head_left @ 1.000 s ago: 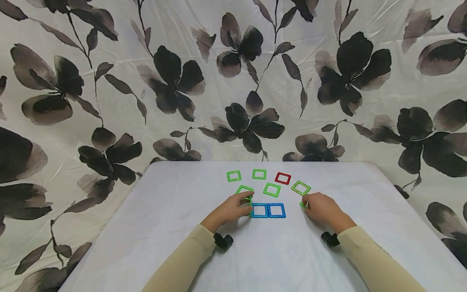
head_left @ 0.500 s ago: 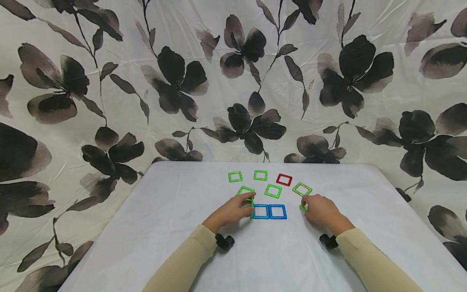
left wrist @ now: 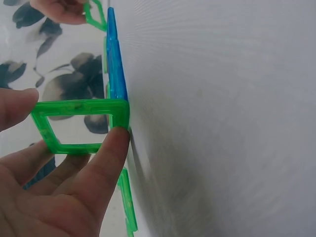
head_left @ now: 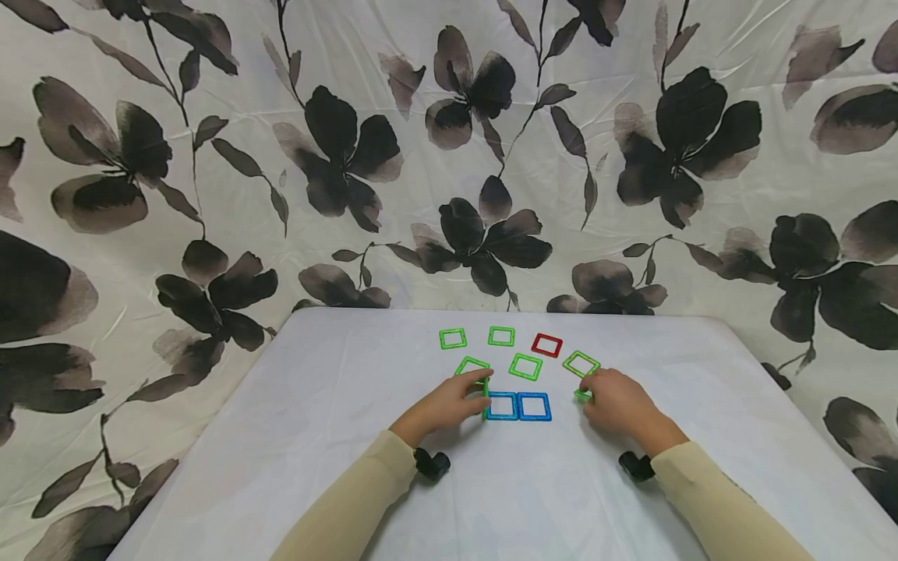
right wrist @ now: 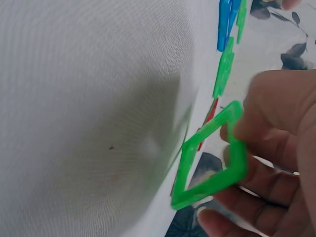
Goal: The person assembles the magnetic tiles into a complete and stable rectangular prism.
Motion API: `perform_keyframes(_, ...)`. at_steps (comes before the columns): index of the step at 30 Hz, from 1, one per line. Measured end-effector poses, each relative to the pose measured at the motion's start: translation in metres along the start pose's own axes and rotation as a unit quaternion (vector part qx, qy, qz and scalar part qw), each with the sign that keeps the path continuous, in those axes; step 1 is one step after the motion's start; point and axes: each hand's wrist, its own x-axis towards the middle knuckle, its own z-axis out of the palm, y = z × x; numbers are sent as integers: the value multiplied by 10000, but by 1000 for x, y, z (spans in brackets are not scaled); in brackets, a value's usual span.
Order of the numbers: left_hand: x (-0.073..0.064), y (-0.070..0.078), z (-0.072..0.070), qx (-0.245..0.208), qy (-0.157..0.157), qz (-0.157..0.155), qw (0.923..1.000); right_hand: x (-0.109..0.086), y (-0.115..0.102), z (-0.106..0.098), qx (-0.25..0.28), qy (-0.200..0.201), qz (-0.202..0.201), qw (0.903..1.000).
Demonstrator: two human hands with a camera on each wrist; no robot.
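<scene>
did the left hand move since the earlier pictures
No, not visibly: in the head view the left hand keeps the same place against the two blue squares lying on the table, with no clear shift either way.

White cloth-covered table (head_left: 316, 374), fine weave visible; far corners rounded. Beyond its far edge, and showing left and right of it: off-white creased backdrop (head_left: 449, 171) printed with black-to-mauve flowers (head_left: 463, 230) and leaves (head_left: 237, 158). Right wrist view: small dark speck (right wrist: 111, 147) on the cloth.
</scene>
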Motion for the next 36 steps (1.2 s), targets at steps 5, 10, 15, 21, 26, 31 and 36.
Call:
perform_keyframes(5, 0, -1, 0, -145, -50, 16, 9999, -1, 1, -3, 24, 347, -309, 9989)
perform_keyframes(10, 0, -2, 1, -255, -82, 25, 9996, 0, 0, -6, 154, 243, -259, 9993)
perform_keyframes(15, 0, -3, 1, -300, -55, 38, 9995, 1, 0, -12, 303, 90, -113, 9994)
perform_keyframes(21, 2, -4, 2, -336, -33, 37, 9994, -1, 1, -14, 440, 254, -209, 9985)
perform_keyframes(26, 3, -5, 3, -416, -34, -38, 9991, -1, 2, -14, 536, 435, -385, 9969)
perform_keyframes(31, 2, -5, 3, -631, -31, -62, 9980, 0, 0, -16, 501, 565, -776, 9941)
perform_keyframes(36, 3, -6, 3, -788, -34, -35, 9969, -2, -8, -18, 683, 570, -906, 9919)
